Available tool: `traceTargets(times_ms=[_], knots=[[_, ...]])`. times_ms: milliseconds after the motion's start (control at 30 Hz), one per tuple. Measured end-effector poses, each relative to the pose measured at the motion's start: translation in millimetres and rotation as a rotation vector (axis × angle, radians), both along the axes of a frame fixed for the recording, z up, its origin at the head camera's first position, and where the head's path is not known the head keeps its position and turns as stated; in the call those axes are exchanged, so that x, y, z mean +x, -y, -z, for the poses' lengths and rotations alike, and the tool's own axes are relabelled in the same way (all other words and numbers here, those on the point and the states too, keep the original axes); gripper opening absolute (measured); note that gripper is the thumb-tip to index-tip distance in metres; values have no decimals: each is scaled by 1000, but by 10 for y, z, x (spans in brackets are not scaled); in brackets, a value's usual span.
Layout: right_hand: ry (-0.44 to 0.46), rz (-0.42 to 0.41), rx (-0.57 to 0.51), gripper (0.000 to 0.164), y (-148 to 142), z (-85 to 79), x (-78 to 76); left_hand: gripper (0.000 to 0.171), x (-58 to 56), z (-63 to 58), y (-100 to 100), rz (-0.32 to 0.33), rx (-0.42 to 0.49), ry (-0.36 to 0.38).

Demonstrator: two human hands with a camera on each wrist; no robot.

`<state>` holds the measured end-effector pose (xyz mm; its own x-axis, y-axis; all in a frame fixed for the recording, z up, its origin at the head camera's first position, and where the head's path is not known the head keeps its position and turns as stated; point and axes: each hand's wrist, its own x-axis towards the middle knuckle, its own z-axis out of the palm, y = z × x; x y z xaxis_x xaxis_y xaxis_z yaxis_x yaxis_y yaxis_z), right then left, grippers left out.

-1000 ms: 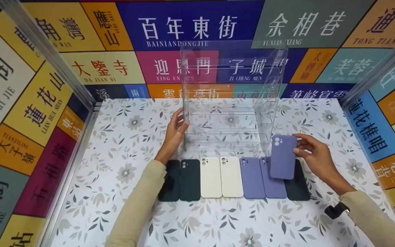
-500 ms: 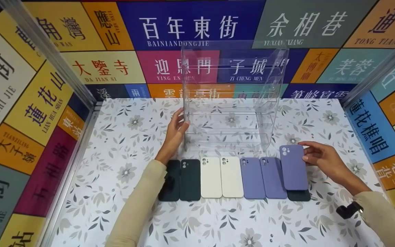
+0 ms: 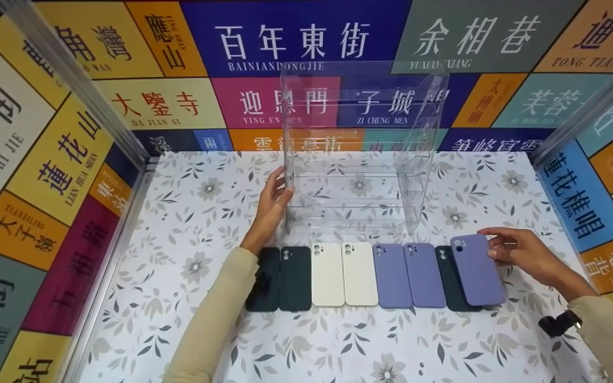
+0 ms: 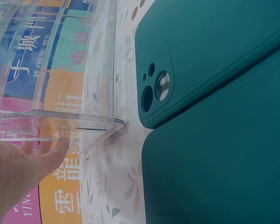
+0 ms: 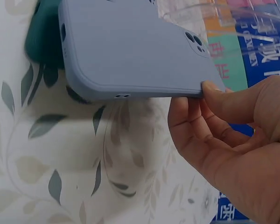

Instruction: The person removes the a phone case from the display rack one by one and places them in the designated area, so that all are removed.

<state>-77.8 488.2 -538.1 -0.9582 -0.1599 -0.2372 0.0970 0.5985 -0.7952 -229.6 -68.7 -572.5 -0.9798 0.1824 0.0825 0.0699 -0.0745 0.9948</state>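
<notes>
A clear tiered display rack [image 3: 351,213] stands at the middle back. My left hand [image 3: 273,205] is at its left side panel, its fingers and thumb against the outer face; the left wrist view shows the thumb [image 4: 60,151] below the panel's edge. My right hand [image 3: 519,252] pinches a purple phone case [image 3: 479,271] by its upper right edge. The case hangs tilted over the right end of a row and partly covers a dark green phone case [image 3: 447,276]. In the right wrist view the thumb [image 5: 219,100] lies on the case's back, fingers curled underneath.
Left of the covered case lie two purple cases [image 3: 426,276], two cream cases [image 3: 359,276] and two dark green cases [image 3: 295,279] in a row. Lettered colour panels [image 3: 296,32] wall the floral tabletop [image 3: 195,319] at the back and both sides.
My right hand has carried the purple case right and toward me, off the purple case in the row and across the dark green one, and has tilted it. My left hand stays at the rack.
</notes>
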Motion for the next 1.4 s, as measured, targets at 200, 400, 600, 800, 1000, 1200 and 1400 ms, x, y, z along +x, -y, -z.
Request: traceTargets(times_ms=[200,400,600,800,1000,1200,1400], knots=[[33,1,8,53,-195,52,15,62,-4,-3,1,-5,5,15],[54,10,28,52,-339,109,38,63,1,-6,6,-7,-4,0],[37,27,23,52,-409,154,82,64,1,1,9,-4,-9,-17],[30,70,16,54,-397,215,80,65,5,-10,3,-5,-12,-3],[32,69,61,54,-361,246,78,64,5,-7,0,-6,-9,8],[0,57,135,50,-322,270,91,62,18,-8,7,-12,-2,5],[-82,90,236,46,-255,344,129,62,11,-8,-2,-8,-16,-8]])
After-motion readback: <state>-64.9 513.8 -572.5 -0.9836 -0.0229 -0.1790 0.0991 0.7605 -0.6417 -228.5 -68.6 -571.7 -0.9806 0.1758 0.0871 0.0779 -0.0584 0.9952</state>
